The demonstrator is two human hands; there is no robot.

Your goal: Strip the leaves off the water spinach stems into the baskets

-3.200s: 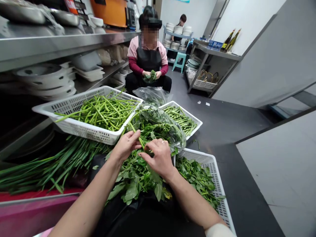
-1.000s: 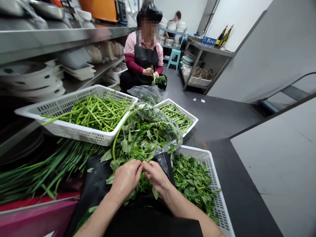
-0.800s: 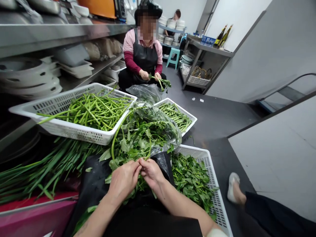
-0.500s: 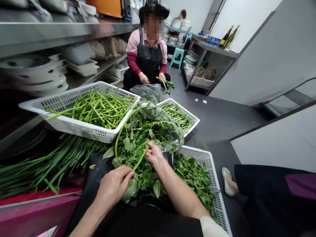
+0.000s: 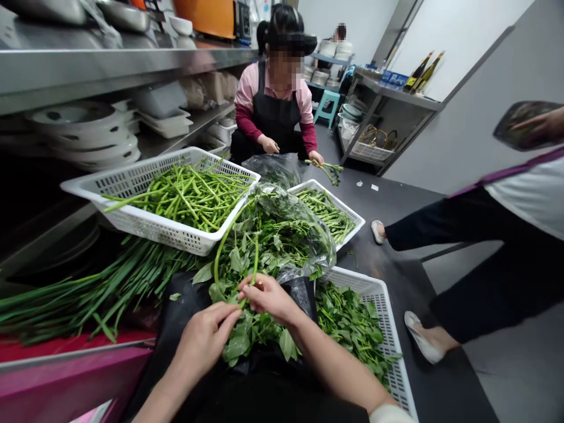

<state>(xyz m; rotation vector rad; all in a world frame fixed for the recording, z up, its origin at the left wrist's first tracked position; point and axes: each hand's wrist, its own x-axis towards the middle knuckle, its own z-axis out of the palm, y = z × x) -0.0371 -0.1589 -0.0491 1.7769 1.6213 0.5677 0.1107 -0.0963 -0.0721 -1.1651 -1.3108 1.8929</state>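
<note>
Above my lap, my left hand (image 5: 210, 333) pinches the lower end of a long green stem (image 5: 256, 256). Close beside it, my right hand (image 5: 267, 296) has its fingers closed round the same stem, which rises upright above them. Leafy greens (image 5: 275, 239) lie under and beyond both hands, partly inside a clear plastic bag (image 5: 324, 235). At the upper left, a white basket (image 5: 198, 239) holds bare green stems (image 5: 183, 197). A second white basket (image 5: 388, 305) at the lower right holds leafy tops (image 5: 352, 329).
A co-worker (image 5: 277, 111) crouches opposite, handling greens beside a smaller basket (image 5: 359, 225) of cut stems. Another person (image 5: 489, 217) stands at the right, carrying a bowl-like thing. Long green leaves (image 5: 110, 285) lie at the left, below a metal shelf (image 5: 132, 64).
My right hand has come down and left, close to my left hand, and the stem now stands more upright. The person at the right has come further into view. The co-worker's greens have moved right and down.
</note>
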